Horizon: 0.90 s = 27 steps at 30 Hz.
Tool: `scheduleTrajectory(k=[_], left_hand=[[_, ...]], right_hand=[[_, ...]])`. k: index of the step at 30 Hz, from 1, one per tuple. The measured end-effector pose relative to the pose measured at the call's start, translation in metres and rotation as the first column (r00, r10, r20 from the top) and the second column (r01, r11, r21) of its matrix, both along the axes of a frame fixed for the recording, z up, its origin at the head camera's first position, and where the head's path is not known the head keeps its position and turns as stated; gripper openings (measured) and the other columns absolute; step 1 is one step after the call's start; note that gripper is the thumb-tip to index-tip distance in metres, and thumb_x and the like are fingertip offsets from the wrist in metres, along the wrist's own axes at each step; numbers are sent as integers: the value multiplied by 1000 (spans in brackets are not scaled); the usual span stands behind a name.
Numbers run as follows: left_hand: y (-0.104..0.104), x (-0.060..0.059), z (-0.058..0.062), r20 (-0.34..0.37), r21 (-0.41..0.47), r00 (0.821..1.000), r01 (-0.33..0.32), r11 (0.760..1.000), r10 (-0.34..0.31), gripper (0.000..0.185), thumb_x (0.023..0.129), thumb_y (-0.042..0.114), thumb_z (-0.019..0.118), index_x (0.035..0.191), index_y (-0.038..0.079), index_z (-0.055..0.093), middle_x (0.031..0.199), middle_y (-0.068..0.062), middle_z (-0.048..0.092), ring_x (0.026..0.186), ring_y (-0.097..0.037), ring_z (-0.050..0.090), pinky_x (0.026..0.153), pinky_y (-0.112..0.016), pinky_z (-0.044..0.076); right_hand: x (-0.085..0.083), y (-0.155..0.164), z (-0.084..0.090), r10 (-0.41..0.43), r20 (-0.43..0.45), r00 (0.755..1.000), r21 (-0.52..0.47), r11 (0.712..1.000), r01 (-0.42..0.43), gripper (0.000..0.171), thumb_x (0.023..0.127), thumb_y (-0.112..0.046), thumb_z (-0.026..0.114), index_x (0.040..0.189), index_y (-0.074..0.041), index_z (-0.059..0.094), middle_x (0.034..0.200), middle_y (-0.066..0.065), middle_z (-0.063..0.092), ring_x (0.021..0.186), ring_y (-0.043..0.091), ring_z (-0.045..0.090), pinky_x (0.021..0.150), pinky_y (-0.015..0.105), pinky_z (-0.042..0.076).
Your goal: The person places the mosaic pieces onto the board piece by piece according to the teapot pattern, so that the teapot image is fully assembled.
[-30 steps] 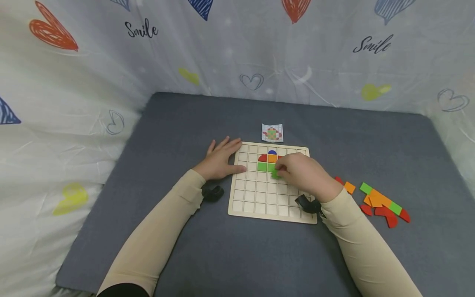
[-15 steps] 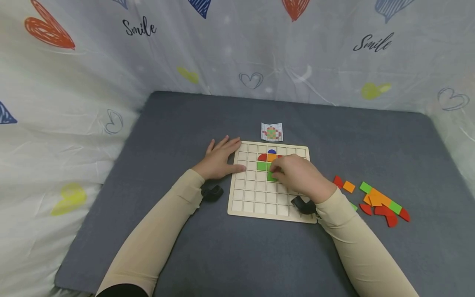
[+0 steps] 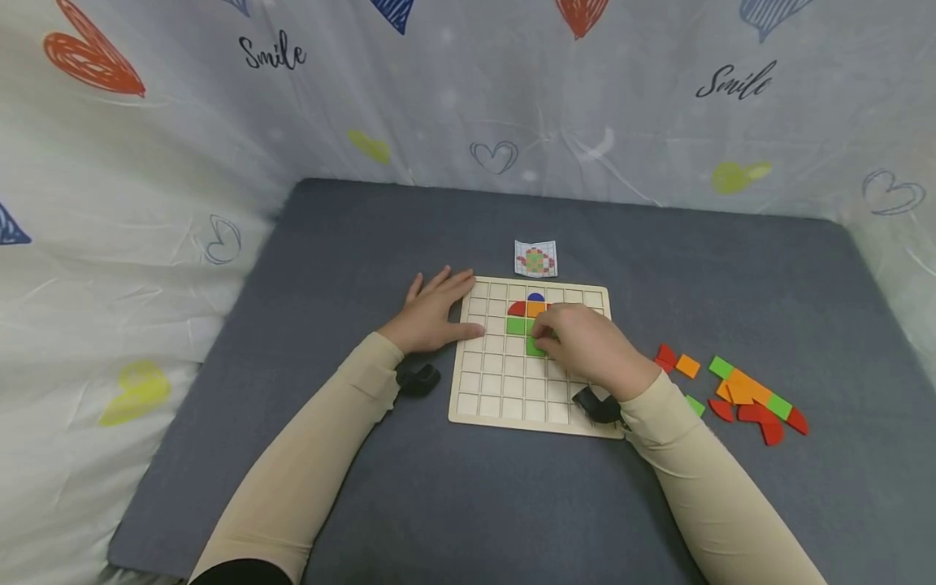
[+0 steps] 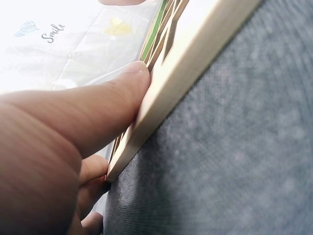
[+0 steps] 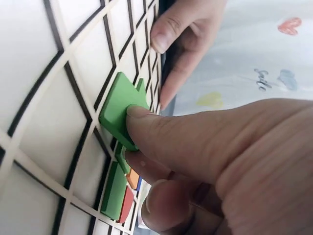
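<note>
A pale wooden grid board [image 3: 504,410] lies on the table. My left hand [image 3: 431,318] rests at its upper left edge, fingers stretched and thumb lying over the rim. With thumb and forefinger my right hand [image 3: 594,345] pinches a green square tile [image 5: 117,103], which sits over a cell in the board's middle, low against the grid bars. Above that tile are a row of green squares [image 3: 516,326], an orange square [image 3: 536,309] with a red quarter-round piece [image 3: 517,309] on its left, and a blue half-round piece [image 3: 536,297] on top. My right fingers partly hide this group.
Behind the board lies a small printed pattern card [image 3: 536,260]. Loose tiles spread to the right, among them orange squares [image 3: 688,366], red curved pieces [image 3: 764,422] and a green square [image 3: 721,367]. A patterned curtain [image 3: 497,97] hangs behind the table.
My right hand has shifted slightly left with the green square tile, lining it up below the green row, and then held nearly still. My left hand stays on the board's edge.
</note>
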<state>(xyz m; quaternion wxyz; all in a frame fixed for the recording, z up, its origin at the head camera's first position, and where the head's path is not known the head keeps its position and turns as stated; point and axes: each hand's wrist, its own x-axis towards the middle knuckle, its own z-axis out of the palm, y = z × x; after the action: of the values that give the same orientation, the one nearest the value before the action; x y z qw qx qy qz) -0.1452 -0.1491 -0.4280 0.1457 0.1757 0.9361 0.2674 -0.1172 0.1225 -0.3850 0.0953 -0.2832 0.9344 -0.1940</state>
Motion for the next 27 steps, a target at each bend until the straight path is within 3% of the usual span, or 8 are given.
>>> scheduleTrajectory(k=[20, 27], left_hand=[[-5, 2, 3, 12, -8, 1000, -28, 1000, 28, 94, 98, 55, 71, 169, 15, 24, 177, 0, 15, 164, -26, -2, 127, -55, -18], [1, 0, 2, 15, 9, 1000, 0, 1000, 0, 94, 98, 55, 71, 169, 15, 24, 177, 1, 15, 164, -26, -2, 127, -55, -18]], right_hand=[[-5, 0, -7, 43, -6, 999, -42, 998, -43, 7, 96, -10, 77, 101, -12, 83, 98, -1, 74, 87, 17, 65, 85, 40, 58], [-4, 11, -7, 14, -2, 1000, -42, 999, -14, 7, 95, -11, 79, 98, -14, 84, 97, -4, 76, 88, 16, 67, 82, 39, 59]])
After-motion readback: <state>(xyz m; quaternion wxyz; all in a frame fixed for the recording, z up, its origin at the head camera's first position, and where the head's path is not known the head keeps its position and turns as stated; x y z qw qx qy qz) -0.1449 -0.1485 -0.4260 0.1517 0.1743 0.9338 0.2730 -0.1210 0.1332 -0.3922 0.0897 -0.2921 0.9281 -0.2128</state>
